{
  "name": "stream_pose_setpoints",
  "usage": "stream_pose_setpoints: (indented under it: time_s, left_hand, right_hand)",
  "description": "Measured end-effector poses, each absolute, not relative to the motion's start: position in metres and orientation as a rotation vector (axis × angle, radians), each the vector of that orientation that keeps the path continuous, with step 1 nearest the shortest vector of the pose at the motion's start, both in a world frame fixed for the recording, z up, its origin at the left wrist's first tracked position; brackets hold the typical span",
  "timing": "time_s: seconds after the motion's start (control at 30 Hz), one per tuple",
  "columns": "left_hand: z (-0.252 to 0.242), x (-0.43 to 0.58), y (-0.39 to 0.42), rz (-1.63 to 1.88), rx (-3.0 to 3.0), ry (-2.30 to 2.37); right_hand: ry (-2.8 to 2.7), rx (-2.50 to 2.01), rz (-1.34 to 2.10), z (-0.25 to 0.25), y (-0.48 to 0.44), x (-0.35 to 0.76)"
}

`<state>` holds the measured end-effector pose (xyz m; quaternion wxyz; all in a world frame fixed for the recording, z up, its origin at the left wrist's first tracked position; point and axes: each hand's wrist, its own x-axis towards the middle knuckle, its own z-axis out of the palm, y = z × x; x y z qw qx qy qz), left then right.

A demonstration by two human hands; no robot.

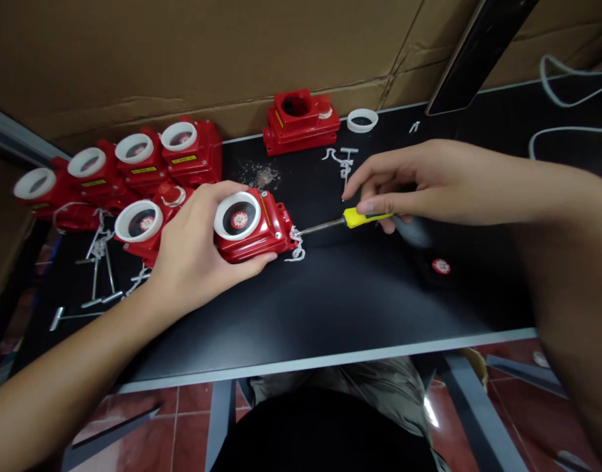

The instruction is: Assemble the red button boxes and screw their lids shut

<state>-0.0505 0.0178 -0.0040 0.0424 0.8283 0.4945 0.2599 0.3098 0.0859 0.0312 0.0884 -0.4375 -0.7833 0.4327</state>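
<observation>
My left hand point(192, 242) is wrapped round a red box point(254, 242) with a white ring point(238, 216) on its face, thumb along the near side and fingers over the far side. A short white cord point(295, 244) is tied at the box's right end. The tip of a screwdriver point(367, 216) with a yellow handle meets that end, by the cord. My right hand point(396, 187) pinches the handle between thumb and fingers. Another red box with a white ring point(138, 221) stands just left of my left hand, partly hidden by it.
Several red boxes point(202, 154) line the back left. A red housing without a ring point(301, 124) and a loose white ring point(362, 120) lie at the back. Metal T-shaped rods point(104, 269) are at left; a round disc point(441, 266) lies right.
</observation>
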Motion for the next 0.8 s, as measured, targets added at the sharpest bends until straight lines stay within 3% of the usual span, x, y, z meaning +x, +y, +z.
stream_pose_setpoints:
  time_s: [0.27,0.53,0.8]
  left_hand:
    - [-0.005,-0.053,0.017,0.831,2.577,1.483]
    - [-0.004,-0.049,0.017,0.822,2.558,1.526]
    - [-0.006,-0.05,0.018,0.873,2.614,1.48]
  right_hand:
    - [-2.404,-1.192,1.086,0.024,0.09,0.312]
    - [-2.315,-1.244,1.353,0.024,0.088,0.31]
    - [-2.413,-1.145,1.026,0.02,0.091,0.314]
